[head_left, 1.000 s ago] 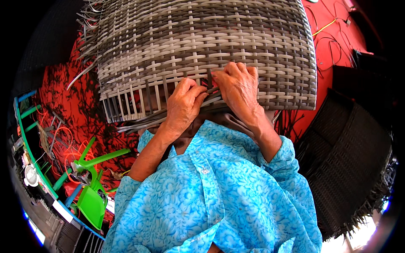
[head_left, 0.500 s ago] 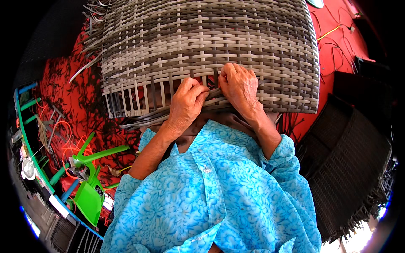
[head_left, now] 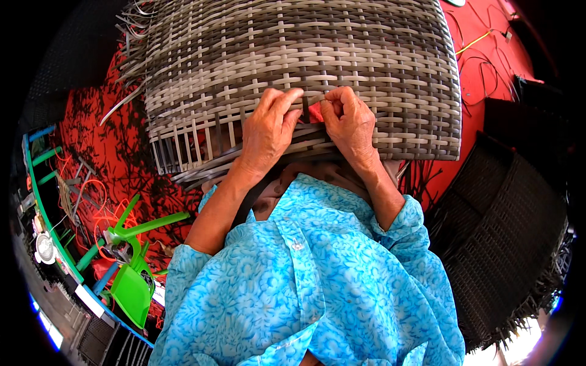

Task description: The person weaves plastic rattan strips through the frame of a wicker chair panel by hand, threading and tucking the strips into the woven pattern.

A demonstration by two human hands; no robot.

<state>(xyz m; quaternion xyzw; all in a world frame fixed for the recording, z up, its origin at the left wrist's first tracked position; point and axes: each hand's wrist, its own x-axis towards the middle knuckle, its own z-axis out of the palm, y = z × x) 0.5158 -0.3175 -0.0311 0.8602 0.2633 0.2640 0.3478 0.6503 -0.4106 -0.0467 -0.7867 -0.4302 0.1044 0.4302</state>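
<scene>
I have both forearms in view, angled inward and up the frame from low on either side. Left forearm [head_left: 223, 204] slants up-right, right forearm [head_left: 383, 189] up-left; both wrists look close to straight. Left hand [head_left: 268, 127]: back up, index reaching right, thumb below it, clear gap between the tips. Right hand [head_left: 350, 122]: back up, fingers curled, thumb raised close to the bent index; can't confirm contact at the tips. Hands near each other, not touching, roughly level.
</scene>
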